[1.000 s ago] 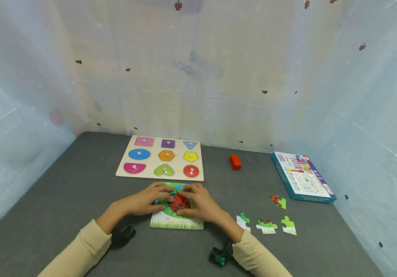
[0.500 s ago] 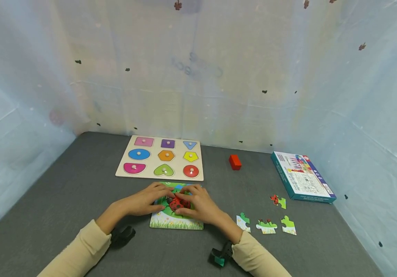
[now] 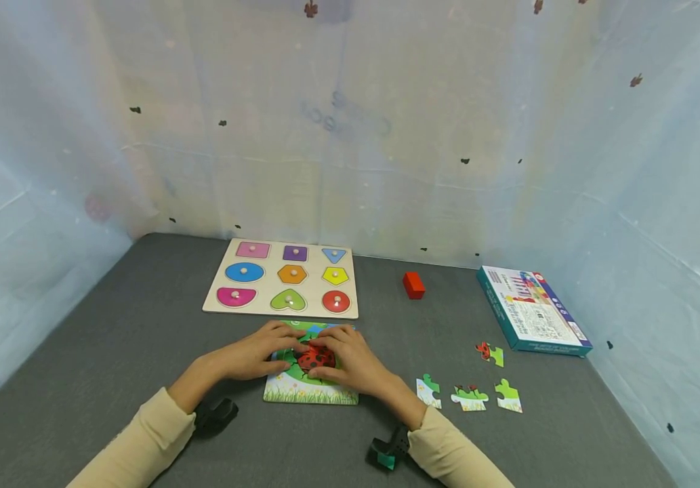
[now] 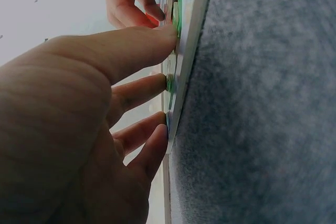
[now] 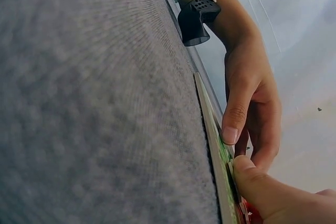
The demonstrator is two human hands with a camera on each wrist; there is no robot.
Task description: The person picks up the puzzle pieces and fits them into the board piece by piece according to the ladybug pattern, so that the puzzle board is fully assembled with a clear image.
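A square puzzle board [image 3: 310, 392] with a grassy picture and a red ladybug [image 3: 316, 358] at its middle lies flat on the table. From the left, my left hand [image 3: 261, 352] rests its spread fingertips on the board; in the left wrist view its thumb [image 4: 142, 51] touches the board's surface near the edge. Over the right side lies my right hand [image 3: 352, 359], with its fingertips around the ladybug. The right wrist view has its thumb [image 5: 257, 174] at the edge of a thin piece on the board. Parts of the picture are hidden under both hands.
Behind is a wooden peg board [image 3: 319, 313] with coloured shapes. Loose jigsaw pieces lie at the right, among them a white-green one [image 3: 470, 398] and a ladybug one [image 3: 490, 354]. A red block [image 3: 413, 285] and a teal-edged box [image 3: 535, 308] stand farther back.
The right hand's fingers have shifted slightly over the ladybug, and more of its red shows now. The left hand has stayed in place.
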